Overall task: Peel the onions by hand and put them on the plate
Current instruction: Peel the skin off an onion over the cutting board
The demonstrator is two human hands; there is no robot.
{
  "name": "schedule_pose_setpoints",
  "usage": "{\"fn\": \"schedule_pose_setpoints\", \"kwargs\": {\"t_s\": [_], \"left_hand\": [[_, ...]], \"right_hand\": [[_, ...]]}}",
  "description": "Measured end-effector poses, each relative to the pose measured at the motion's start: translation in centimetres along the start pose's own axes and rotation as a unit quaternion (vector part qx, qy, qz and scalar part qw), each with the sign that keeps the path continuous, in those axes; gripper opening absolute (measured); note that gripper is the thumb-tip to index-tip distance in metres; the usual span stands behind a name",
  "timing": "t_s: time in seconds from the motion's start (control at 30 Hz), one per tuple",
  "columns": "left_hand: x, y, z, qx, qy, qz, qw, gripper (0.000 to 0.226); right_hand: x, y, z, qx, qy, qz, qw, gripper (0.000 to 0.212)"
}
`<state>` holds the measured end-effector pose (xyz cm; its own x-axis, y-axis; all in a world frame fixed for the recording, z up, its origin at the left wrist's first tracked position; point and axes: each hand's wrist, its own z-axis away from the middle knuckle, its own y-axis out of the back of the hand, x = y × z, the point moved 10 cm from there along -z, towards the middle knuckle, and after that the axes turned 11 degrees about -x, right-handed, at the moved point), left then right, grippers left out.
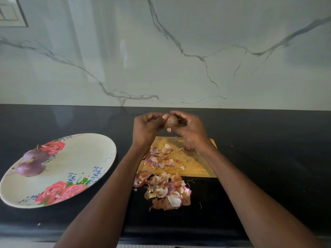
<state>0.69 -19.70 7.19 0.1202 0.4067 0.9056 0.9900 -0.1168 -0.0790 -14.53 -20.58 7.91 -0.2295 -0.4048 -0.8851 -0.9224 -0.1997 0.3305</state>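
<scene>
The onion [172, 120] in hand is small, brown and still in its dry skin, held up above the far edge of the cutting board [195, 163]; the right hand [188, 130] cups it from the right and beneath, fingers curled round it and thumb under its near side; the left hand [148, 125] meets it from the left, thumb and fingertips pinching at its upper left, likely on an edge of skin; which way its root and tip point I cannot tell, since the fingers cover both ends; the next pull, I judge, goes leftward and away from the right hand's hold. Below lie the peels [166, 188], some on the board and a heap on the black counter [268, 158] just in front of it. The flowered plate [86, 154] sits well to the left, nearer the left hand, with two peeled purple onions [32, 162] touching near its left rim.
</scene>
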Motion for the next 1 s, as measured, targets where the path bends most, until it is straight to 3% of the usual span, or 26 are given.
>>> {"fn": "schedule_pose_setpoints", "kwargs": {"t_s": [0.27,0.5,0.6,0.77,0.9,1.0], "left_hand": [[1.6,1.1,0.6,0.088,-0.054,-0.164,0.981,0.007],[0.7,2.0,0.6,0.103,-0.013,-0.176,0.979,0.005],[0.1,2.7,0.6,0.118,0.022,-0.19,0.974,0.02],[-1.6,3.3,0.6,0.117,0.089,-0.222,0.964,0.011],[-2.4,2.5,0.2,0.073,0.122,-0.08,0.987,0.021],[-3.0,-0.3,0.2,-0.026,0.17,0.088,0.981,0.024]], "right_hand": [[0.1,0.1,-0.2,0.017,0.008,0.038,0.999,0.054],[-0.3,0.1,-0.1,0.016,0.018,0.06,0.998,0.046],[0.2,0.0,-0.3,0.014,0.014,0.081,0.996,0.043],[0.4,0.2,-0.3,0.021,0.007,0.092,0.996,0.043],[-0.4,0.9,0.1,0.044,0.017,0.096,0.994,0.042],[-1.0,0.7,0.3,0.03,0.039,0.096,0.994,0.042]]}}
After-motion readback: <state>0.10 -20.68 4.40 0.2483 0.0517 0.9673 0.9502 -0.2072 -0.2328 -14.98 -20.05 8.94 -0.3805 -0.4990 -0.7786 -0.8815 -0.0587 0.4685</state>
